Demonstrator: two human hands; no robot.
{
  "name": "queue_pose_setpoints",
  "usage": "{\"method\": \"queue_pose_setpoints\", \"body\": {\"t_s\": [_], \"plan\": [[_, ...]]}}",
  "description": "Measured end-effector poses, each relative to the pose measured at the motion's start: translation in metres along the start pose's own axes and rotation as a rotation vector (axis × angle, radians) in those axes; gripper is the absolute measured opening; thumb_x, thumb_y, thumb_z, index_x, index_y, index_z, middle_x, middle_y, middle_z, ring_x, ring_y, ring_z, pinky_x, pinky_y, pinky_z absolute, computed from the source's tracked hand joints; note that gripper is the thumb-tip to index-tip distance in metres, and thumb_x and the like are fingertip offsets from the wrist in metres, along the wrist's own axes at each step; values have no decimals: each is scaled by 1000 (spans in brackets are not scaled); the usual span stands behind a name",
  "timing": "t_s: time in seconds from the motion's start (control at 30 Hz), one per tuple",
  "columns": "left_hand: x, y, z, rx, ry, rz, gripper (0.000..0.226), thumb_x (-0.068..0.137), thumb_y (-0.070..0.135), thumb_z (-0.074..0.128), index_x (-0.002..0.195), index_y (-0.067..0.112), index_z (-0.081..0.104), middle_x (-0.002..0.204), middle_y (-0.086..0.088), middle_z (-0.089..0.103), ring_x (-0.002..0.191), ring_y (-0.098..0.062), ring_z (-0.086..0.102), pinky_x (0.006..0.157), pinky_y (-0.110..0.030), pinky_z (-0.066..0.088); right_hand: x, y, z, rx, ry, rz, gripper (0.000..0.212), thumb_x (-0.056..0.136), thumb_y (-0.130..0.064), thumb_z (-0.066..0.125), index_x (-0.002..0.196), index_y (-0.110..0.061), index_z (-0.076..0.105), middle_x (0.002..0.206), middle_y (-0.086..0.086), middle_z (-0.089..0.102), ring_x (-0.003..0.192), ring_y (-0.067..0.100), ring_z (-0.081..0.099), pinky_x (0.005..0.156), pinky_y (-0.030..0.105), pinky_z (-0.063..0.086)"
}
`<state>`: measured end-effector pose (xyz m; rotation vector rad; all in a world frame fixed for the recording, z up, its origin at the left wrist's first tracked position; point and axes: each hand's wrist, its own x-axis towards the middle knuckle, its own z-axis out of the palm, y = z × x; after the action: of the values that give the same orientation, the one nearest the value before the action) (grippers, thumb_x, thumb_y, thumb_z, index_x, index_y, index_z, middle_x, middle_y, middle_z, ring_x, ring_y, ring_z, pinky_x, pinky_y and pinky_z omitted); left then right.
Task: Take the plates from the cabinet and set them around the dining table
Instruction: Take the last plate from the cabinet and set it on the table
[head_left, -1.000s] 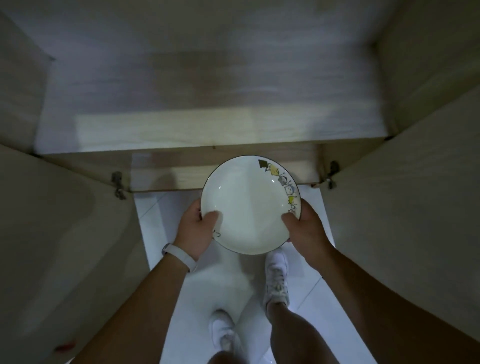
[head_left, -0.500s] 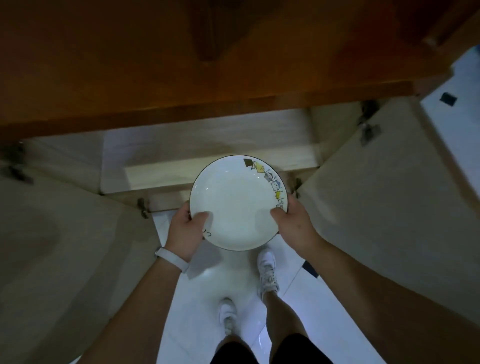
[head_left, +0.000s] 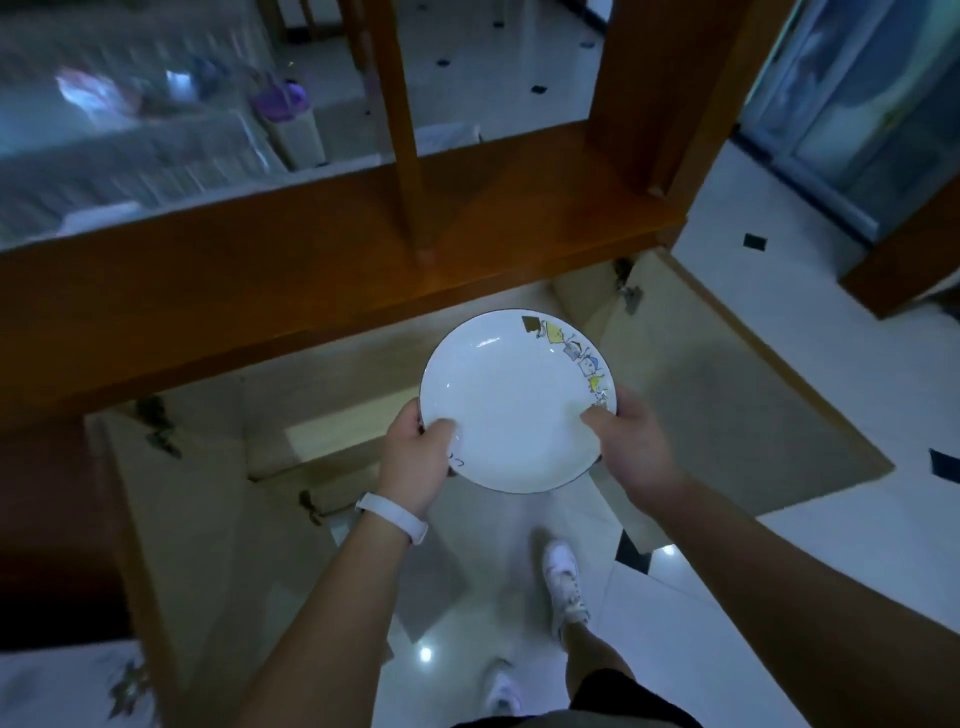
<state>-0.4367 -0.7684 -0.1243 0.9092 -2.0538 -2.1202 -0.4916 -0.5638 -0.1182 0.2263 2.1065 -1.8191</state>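
Plate (head_left: 514, 405) is gripped at its near rim by left hand (head_left: 415, 457) and right hand (head_left: 631, 447), thumbs pressed on top. It is round, glossy white and dark-edged, with small drawings along the right rim. It is held before the open brown-topped cabinet (head_left: 311, 291), above glossy white floor tiles (head_left: 805, 545).

One plate (head_left: 511, 410), one left hand (head_left: 415, 460), one right hand (head_left: 631, 449), one wristband (head_left: 393, 517), two open cabinet doors (head_left: 727, 415) (head_left: 208, 545), two white shoes (head_left: 563, 577) (head_left: 501, 693)
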Motion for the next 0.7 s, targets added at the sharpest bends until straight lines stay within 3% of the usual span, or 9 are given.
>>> {"method": "queue_pose_setpoints", "body": {"t_s": [0.13,0.3,0.43,0.57,0.7], "plan": [[-34,14,-2,-37,-92,22,17,79,6,54,85,19,64,85,-4,69,74,-24,60,57,-33,50,-50,-12,-13,-7,98,-27,37,82,-10,45,107,-23,68,98,1,75,93,30,70,72,47,58],[-60,21,12,-12,-211,43,23,67,13,53,88,16,65,83,-4,69,71,-24,59,55,-35,51,-98,-21,-37,38,181,-38,37,91,-4,43,112,-24,66,96,-4,74,85,17,70,59,28,56],[-77,20,35,16,-285,74,17,67,15,54,80,17,64,75,-1,65,67,-22,55,56,-37,46,-130,-15,-62,61,270,-42,35,89,-6,45,105,-27,68,97,0,75,92,28,69,68,39,55],[-100,14,73,81,-438,94,22,68,16,53,88,13,63,83,-6,65,71,-21,56,60,-38,46,-172,-1,-100,103,408,-43,32,88,-7,47,104,-25,68,94,-1,73,82,22,67,55,27,51],[-142,11,121,152,-580,100,26,66,15,54,90,6,60,81,-8,63,72,-23,55,61,-37,45,-225,21,-148,136,525,-18,25,87,-5,47,98,-15,67,89,8,69,73,21,57,55,30,46]]}}
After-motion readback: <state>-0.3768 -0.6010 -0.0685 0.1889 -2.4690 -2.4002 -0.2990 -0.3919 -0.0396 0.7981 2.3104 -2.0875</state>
